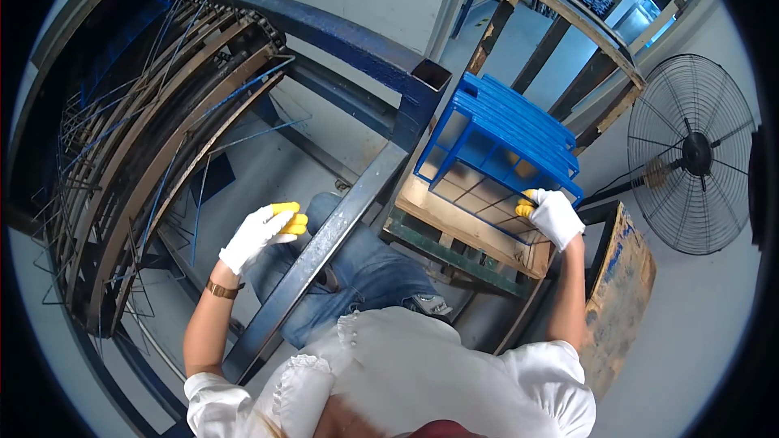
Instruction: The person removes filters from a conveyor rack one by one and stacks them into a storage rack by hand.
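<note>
My left hand [264, 235] wears a white glove with yellow fingertips. It hangs in the air left of a grey metal beam [337, 235], fingers stretched out and holding nothing. On the right, my right hand [555, 217], gloved the same way, has its yellow fingers curled round the near right edge of a blue wire rack [475, 154]. More blue racks [519, 109] of this kind are stacked close behind it. They stand on a wooden board [434, 209] over a green metal frame [454, 251]. The glove hides the exact grip.
At left stands a conveyor [174, 134] of curved slats with many thin wire hooks sticking out. A blue steel frame [349, 36] runs beside it. A large caged fan [694, 154] stands at right, near a paint-stained board [621, 292]. My legs [373, 276] are below the beam.
</note>
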`<state>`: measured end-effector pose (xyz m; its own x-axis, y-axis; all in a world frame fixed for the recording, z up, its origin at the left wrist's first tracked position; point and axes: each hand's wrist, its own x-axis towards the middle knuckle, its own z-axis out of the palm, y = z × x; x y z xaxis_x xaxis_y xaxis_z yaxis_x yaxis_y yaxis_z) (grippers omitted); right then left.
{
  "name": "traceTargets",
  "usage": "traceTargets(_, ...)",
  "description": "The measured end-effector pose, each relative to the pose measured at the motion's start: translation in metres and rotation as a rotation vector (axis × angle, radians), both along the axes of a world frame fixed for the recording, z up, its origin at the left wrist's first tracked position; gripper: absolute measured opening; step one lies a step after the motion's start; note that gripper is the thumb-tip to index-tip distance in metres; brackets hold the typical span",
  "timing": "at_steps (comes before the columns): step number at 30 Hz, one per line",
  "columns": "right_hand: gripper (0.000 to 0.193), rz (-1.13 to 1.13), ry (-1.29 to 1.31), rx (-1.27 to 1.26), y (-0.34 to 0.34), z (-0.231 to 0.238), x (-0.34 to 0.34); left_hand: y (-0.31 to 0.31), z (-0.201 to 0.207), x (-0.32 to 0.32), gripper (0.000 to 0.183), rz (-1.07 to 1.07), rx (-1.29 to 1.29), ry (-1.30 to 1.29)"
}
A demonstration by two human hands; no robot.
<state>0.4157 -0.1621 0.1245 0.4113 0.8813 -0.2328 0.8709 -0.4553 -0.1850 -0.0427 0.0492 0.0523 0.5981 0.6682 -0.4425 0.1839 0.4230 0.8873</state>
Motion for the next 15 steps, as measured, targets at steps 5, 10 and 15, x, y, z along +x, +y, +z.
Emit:
traceTargets(5, 0.057, -0.021, -0.223, 0.530, 0.011, 0.000, 0.014, -0.008, -0.008, -0.009, 0.036, 0.077, -0.026, 0.047)
traceTargets(10, 0.085, -0.378, -0.295, 0.682, 0.004, -0.016, 0.033, -0.016, -0.014, -0.018, 0.033, 0.113, -0.096, 0.029)
traceTargets(15, 0.097, -0.781, -0.077, 0.875, -0.052, -0.127, 0.070, -0.018, -0.023, -0.023, 0.031, 0.115, -0.127, 0.017)
